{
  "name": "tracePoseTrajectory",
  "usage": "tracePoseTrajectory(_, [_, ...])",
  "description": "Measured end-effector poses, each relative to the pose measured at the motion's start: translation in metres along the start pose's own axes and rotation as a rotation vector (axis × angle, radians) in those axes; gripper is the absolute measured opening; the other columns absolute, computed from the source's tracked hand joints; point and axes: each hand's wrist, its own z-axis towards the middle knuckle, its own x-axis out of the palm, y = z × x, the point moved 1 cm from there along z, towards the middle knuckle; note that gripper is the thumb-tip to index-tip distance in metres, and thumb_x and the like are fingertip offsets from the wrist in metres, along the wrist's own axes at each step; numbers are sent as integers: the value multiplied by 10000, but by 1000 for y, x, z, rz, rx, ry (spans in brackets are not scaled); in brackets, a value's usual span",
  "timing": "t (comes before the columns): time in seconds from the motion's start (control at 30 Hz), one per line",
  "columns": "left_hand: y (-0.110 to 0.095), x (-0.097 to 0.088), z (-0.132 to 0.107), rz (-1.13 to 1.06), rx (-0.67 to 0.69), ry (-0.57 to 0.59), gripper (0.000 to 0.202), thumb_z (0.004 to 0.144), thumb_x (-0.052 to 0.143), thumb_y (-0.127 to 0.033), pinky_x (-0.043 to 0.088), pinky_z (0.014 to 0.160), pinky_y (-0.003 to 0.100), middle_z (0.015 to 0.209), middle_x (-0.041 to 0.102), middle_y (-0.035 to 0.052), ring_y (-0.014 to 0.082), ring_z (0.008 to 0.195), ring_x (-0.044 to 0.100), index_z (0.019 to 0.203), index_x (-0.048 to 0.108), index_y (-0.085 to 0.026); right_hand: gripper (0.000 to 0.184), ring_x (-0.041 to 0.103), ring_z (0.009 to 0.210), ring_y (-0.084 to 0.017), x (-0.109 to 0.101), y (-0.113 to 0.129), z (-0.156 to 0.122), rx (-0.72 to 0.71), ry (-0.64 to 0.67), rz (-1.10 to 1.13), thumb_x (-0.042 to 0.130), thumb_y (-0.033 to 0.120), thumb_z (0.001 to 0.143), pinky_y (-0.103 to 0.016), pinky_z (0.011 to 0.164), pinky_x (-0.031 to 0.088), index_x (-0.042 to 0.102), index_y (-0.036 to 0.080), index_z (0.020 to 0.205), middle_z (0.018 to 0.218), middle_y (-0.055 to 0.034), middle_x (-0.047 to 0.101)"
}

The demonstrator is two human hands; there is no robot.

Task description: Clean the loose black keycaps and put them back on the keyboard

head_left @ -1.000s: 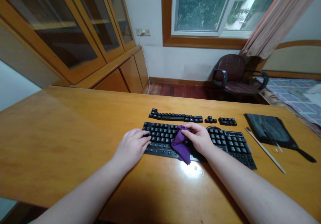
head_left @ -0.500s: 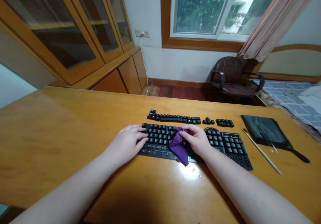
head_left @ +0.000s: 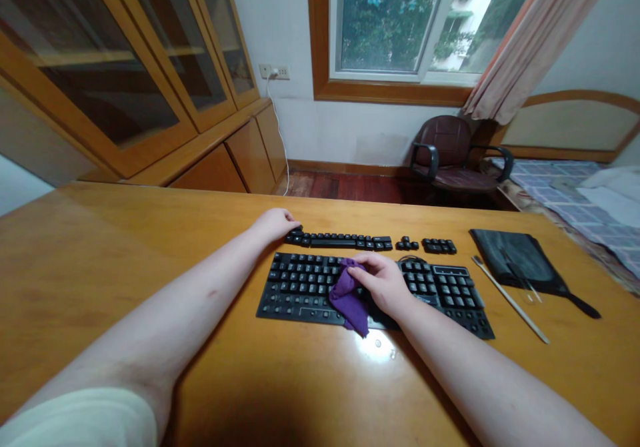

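A black keyboard [head_left: 295, 285] lies on the desk, its front rows bare of keycaps. My right hand [head_left: 383, 281] rests over the middle of it, fingers closed on a crumpled purple cloth [head_left: 353, 307] that hangs down over the front edge. Behind the keyboard, loose black keycaps [head_left: 345, 241] are laid out in rows. My left hand [head_left: 275, 225] is at the left end of these rows, fingertips pinched on a keycap [head_left: 297, 229], which the fingers partly cover.
To the right lie a thin pale stick, perhaps a brush [head_left: 510, 300], and a black pouch [head_left: 525, 260] with a clear-ended tool on top. The wooden desk [head_left: 150, 253] reaches toward a cabinet [head_left: 210, 160] at the left. An office chair [head_left: 445, 147] stands beyond.
My left hand has left the keyboard's left end and moved back to the loose keycaps, pinching one. My right hand stays on the cloth. The view has shifted slightly.
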Motion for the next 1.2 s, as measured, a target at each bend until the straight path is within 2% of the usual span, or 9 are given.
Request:
tracePoseTrajectory(0.13, [0,-1,8,-100,-12,-13,209,609,727,-332,428,652,324,662,674,104,206,632,585,623,667,-133,158,651,736,-186,1,0,0,10,6,2,699,332,686,-321,723,515,701,206,780,794,-37,713])
tracePoseTrajectory(0.27, [-18,-8,1,-252,-5,-103,188,693,674,-287,457,673,296,744,684,96,175,683,601,788,673,-125,167,650,730,-186,1,0,1,25,-8,20,706,340,675,-321,723,516,702,205,774,783,-33,714])
tracePoseTrajectory(0.3, [-26,-9,-7,-334,5,-119,197,728,642,-281,470,679,286,762,686,87,160,687,609,852,666,-129,168,649,729,-185,1,0,1,32,-15,29,703,341,679,-320,723,515,703,206,777,783,-32,715])
tracePoseTrajectory(0.43, [-62,-2,-62,-1097,3,-22,242,692,671,-150,514,771,267,831,697,62,129,760,651,932,658,-127,186,651,765,-187,0,1,4,48,-68,70,676,351,719,-326,765,507,709,210,835,834,-36,723])
tracePoseTrajectory(0.6, [-87,27,-131,-1481,-92,169,257,725,654,-85,537,728,186,765,692,35,87,720,657,977,672,-136,232,655,878,-206,-4,-2,6,41,-163,111,651,372,743,-356,861,490,708,222,910,941,-38,722])
tracePoseTrajectory(0.7, [-89,43,-144,-1579,-101,239,222,749,649,-99,542,697,164,776,700,44,83,704,657,967,676,-132,242,650,920,-216,-6,-5,5,3,-149,110,633,380,761,-376,899,476,712,226,930,976,-40,717])
tracePoseTrajectory(0.9, [-88,61,-142,-1676,-109,313,215,693,724,-142,536,653,153,823,694,23,75,692,656,899,662,-159,212,648,937,-223,-5,-5,3,-59,-73,52,672,341,733,-401,908,478,722,246,915,992,-40,716])
tracePoseTrajectory(1.1, [-84,65,-145,-1537,-54,211,289,624,781,-225,516,620,194,703,676,15,85,599,628,862,642,-137,348,631,1012,-220,-2,-5,1,-81,-121,22,688,310,724,-404,957,454,677,277,1071,1094,-40,688])
tracePoseTrajectory(1.2, [-84,68,-146,-1497,-38,149,293,584,799,-212,495,609,197,682,669,0,79,578,605,822,648,-133,332,625,1008,-209,-3,-3,0,-113,-101,-27,699,295,720,-385,954,453,686,299,1052,1085,-33,688])
